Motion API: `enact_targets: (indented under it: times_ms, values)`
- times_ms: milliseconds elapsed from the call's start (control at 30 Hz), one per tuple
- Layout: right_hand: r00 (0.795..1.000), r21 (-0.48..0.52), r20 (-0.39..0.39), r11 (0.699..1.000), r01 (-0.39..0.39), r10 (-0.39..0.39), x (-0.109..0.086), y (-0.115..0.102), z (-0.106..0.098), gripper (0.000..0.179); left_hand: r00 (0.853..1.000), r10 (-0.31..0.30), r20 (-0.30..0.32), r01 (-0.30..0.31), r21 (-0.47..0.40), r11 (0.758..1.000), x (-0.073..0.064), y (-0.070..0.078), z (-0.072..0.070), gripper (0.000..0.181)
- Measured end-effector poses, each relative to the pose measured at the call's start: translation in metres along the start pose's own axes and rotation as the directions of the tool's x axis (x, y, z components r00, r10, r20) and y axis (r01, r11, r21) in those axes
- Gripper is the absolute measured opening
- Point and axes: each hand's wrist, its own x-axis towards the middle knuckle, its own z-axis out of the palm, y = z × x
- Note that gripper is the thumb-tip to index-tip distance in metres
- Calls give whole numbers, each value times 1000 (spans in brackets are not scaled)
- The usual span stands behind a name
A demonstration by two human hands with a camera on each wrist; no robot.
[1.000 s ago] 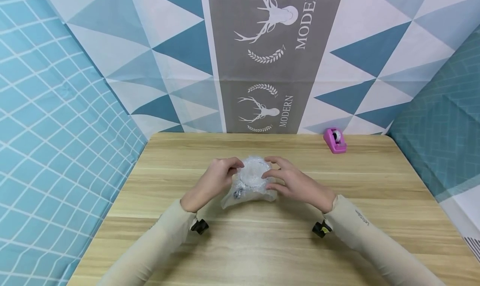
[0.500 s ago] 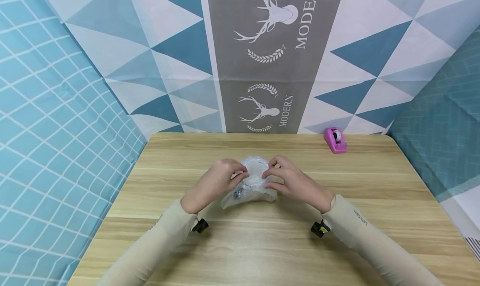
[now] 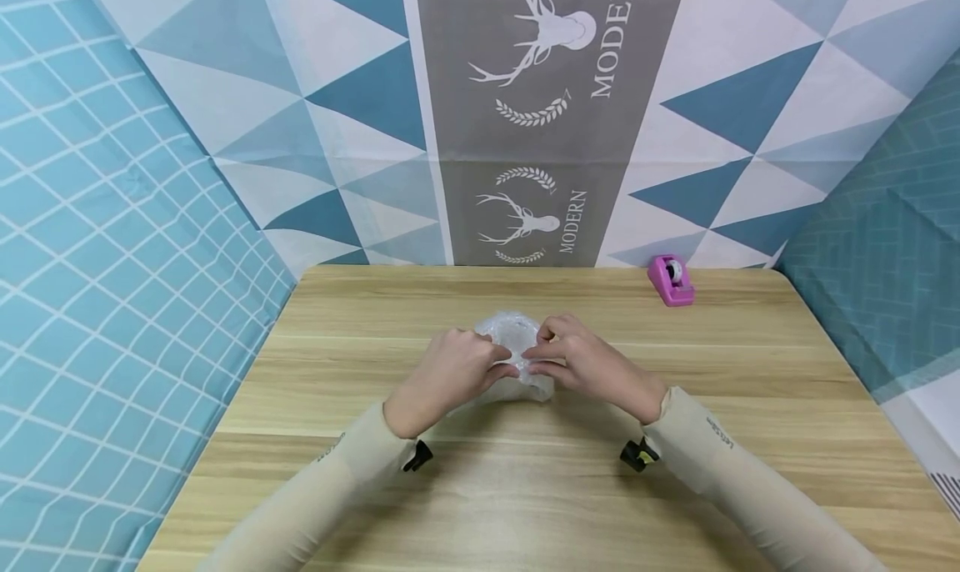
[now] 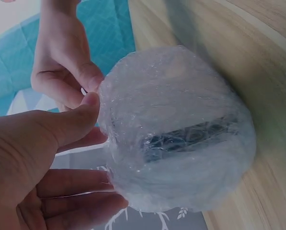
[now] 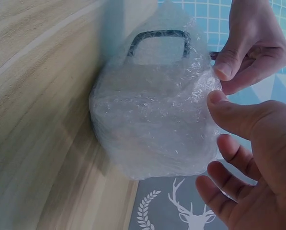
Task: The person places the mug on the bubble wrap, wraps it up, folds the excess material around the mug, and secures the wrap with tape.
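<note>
On the wooden table stands an upright rounded bundle in clear bubble wrap [image 3: 513, 328]. Through the wrap a dark, handle-like loop [image 5: 157, 33] shows in the right wrist view; the left wrist view has it as a dark strip [image 4: 193, 136]. What lies inside is too blurred to name. My left hand [image 3: 459, 368] pinches the wrap at the bundle's top between thumb and index finger, its other fingers along the side. Close beside it, my right hand [image 3: 592, 368] pinches the wrap's top edge with thumb and index finger, the rest loosely bent.
A pink tape dispenser [image 3: 670, 280] holding a roll of tape sits near the back right of the wooden table [image 3: 525, 505]. Patterned cloth [image 3: 525, 138] hangs behind the table, with blue grid cloth [image 3: 135, 305] on the left.
My left hand has moved right across the bundle's top, close to the right hand. The right hand's fingers have drawn in to a pinch. The bundle has stayed in place.
</note>
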Motion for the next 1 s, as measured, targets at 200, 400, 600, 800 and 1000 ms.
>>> enact_targets:
  times_ms: [200, 400, 600, 800, 1000]
  values:
    - [995, -66, 97, 998, -18, 24, 1, -4, -1, 41, 999, -49, -11, 49, 15, 999, -2, 1, 1, 33]
    - [995, -142, 99, 990, 6, 8, 2, -5, 2, 49, 997, -32, -64, 30, -40, 999, -3, 2, 3, 31]
    - [998, -128, 56, 991, -36, 43, -2, -1, 0, 49, 998, -58, -1, 57, -220, 974, -4, -3, -3, 12]
    - [996, -61, 32, 995, -80, 83, -6, 2, -6, 43, 995, -3, 101, 41, -381, 923, -6, -11, -8, 36]
    - [999, -53, 23, 998, -47, 48, -11, 4, -7, 35, 995, 14, 100, 30, -429, 903, -6, -19, -4, 29]
